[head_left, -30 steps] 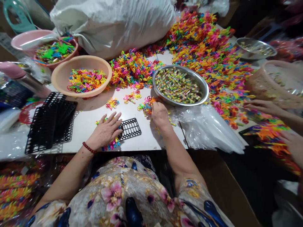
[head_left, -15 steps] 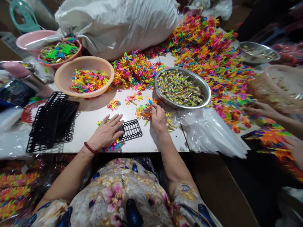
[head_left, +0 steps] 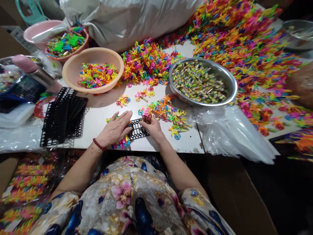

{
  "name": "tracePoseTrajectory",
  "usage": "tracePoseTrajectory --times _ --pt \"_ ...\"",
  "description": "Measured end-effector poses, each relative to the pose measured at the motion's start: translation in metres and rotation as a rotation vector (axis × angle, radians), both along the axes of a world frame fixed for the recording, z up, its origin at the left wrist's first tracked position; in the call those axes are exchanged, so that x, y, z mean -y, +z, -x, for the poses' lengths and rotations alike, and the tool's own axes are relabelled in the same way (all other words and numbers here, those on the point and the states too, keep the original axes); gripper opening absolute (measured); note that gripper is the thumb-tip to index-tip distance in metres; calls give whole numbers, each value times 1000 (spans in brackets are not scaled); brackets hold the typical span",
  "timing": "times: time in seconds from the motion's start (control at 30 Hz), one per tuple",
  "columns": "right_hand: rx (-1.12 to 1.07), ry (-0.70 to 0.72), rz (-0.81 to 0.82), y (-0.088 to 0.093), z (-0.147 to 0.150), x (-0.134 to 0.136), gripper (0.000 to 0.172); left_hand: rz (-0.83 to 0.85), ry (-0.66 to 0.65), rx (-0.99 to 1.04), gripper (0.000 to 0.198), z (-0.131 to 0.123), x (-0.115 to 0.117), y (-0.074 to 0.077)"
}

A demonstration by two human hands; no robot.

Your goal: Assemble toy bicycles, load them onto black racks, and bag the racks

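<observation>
My left hand (head_left: 116,128), with a red bead bracelet on its wrist, lies flat with fingers stretched out over a black plastic grid tray (head_left: 137,128). Colourful plastic pieces (head_left: 124,142) fill the tray's left part and show under and below that hand. My right hand (head_left: 153,129) is at the tray's right end, thumb and fingers pinched together. Whatever sits between those fingertips is too small and hidden to name. Just beyond it lies a loose pile of small bright plastic toy pieces (head_left: 162,109), some with ring-shaped ends.
A peach bowl (head_left: 67,73) of plastic pieces stands at the back left. Stacked black grid trays (head_left: 55,120) lie left. A steel bowl (head_left: 234,86) of small candy-like tubes stands right, near clear plastic bags (head_left: 234,133). Heaped pieces (head_left: 234,49) and a white sack (head_left: 137,23) lie behind.
My right hand has moved from the loose pile down and left to the tray's right end. The left hand stays over the tray. The view has shifted; the co-worker's hands at right are out of view.
</observation>
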State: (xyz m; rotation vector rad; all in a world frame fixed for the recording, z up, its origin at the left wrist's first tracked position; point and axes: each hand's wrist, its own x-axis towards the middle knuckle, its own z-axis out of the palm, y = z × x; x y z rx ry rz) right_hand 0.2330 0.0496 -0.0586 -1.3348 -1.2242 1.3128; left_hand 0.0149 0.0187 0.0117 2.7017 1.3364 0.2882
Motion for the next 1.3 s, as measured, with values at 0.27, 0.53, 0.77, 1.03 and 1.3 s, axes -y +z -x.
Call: tracePoseTrajectory --times 0.27,0.53,0.77,1.03,1.3 --pt "230 127 -136 -9 30 -4 12 17 -6 -20 62 0 -1 1" --pt "562 364 -415 -14 24 -12 15 15 -33 -40 59 -1 -2 4" --pt "744 475 -418 -7 31 -16 21 1 -39 -79 54 -1 -3 2" --pt "854 59 -389 2 -16 -3 18 1 -18 -131 53 -1 -2 3" --pt "975 -170 -139 5 -64 -3 23 21 -3 -108 51 -8 0 8"
